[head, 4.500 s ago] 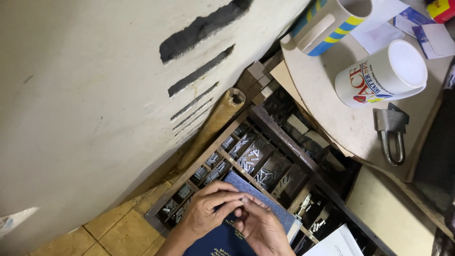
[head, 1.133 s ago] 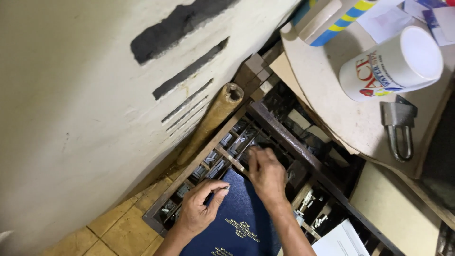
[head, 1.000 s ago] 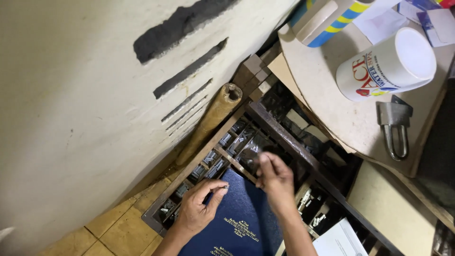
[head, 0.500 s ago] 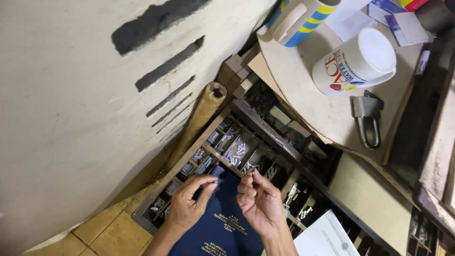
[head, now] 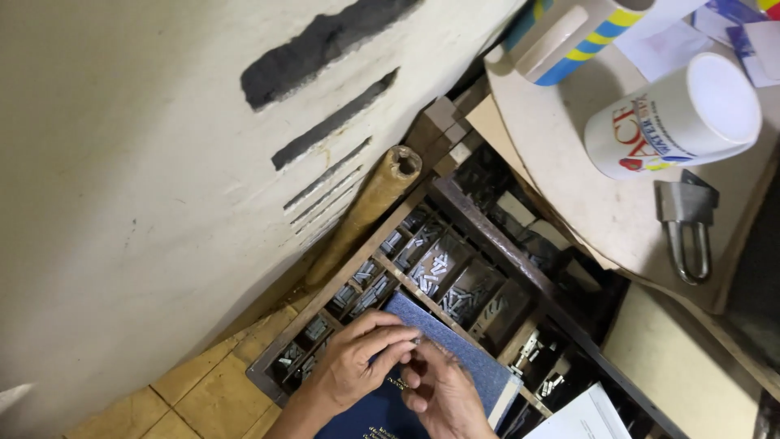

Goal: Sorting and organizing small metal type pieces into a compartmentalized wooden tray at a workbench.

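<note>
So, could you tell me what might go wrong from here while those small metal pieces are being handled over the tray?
The left hand and right hand meet around something tiny over the blue book; a dropped piece could land in the wrong compartment of the wooden tray. The book only lies across the compartments, so pressing on it may tip it.

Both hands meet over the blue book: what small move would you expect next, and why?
Probably seating the small metal piece against the book: the left hand and right hand pinch it together just above the cover, beside the tray of similar pieces.
</note>
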